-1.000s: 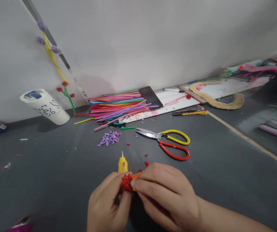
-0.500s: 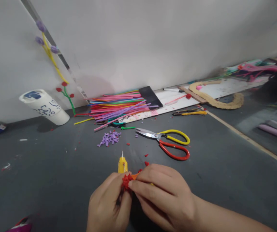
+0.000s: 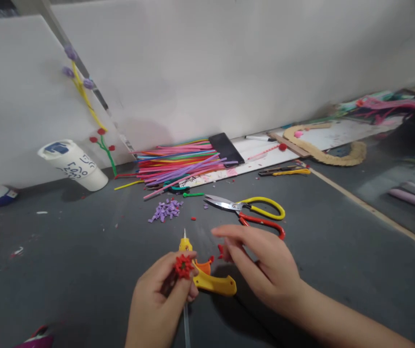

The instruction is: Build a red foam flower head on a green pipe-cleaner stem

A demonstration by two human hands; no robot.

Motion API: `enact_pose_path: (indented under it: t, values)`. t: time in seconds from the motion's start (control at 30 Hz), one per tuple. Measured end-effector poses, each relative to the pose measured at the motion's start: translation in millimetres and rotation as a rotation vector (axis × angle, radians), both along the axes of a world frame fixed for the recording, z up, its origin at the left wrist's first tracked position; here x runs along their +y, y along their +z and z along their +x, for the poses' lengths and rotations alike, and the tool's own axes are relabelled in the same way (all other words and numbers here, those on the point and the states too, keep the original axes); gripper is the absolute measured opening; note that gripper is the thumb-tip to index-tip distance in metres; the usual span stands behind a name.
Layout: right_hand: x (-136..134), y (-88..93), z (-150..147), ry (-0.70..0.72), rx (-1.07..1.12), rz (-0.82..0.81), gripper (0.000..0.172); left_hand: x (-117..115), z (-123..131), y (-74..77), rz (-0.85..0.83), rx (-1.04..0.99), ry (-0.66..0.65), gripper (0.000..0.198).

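Red spiky flower (image 3: 182,271), seemingly largely built, pinched in the left hand (image 3: 152,295) over a yellow glue gun (image 3: 216,284); one loose red piece (image 3: 211,259), apparently not yet attached; another red scrap (image 3: 221,251) at the right hand (image 3: 267,261), grip unclear.

Right hand (image 3: 267,263) off red flower (image 3: 183,267); glue gun handle (image 3: 217,284) uncovered.

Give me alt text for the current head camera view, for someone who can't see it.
The left hand holds a small red spiky piece, partly hiding a yellow glue gun; the right hand is by small red bits. Beyond lie purple pieces, scissors and colorful stems.
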State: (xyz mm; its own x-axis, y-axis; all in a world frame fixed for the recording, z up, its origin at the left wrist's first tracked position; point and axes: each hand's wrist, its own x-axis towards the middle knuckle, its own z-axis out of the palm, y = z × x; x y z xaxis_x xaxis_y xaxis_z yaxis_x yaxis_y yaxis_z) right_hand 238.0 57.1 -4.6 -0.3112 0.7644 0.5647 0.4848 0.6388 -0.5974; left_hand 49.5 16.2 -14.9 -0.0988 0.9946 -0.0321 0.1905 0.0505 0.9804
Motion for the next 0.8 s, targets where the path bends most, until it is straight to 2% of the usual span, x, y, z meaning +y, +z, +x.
enact_pose_path:
  t: [0.07, 0.17, 0.37, 0.6, 0.8]
  values:
    - [8.5, -3.6, 3.0, -0.029, -0.212, -0.129, 0.027, 6.2, -3.9, 1.7, -0.097, -0.119, 0.007, 0.018]
    - [18.3, -8.8, 5.0, 0.007, -0.466, -0.257, 0.017, 15.6, -11.9, 2.4, -0.081, -0.208, 0.037, 0.018]
    - [20.0, -24.0, -3.0, 0.151, -0.701, -0.285, 0.013, 20.0, -23.4, -4.1, -0.076, -0.263, 0.063, 0.01]
    - [21.6, -34.2, -12.1, 0.218, -0.738, -0.302, 0.014, 19.2, -22.8, -5.4, -0.073, -0.238, 0.102, 0.007]
    - [23.3, -33.1, -13.1, 0.083, -0.548, -0.413, 0.014, 19.4, -21.9, -4.2, -0.055, -0.24, 0.13, 0.006]
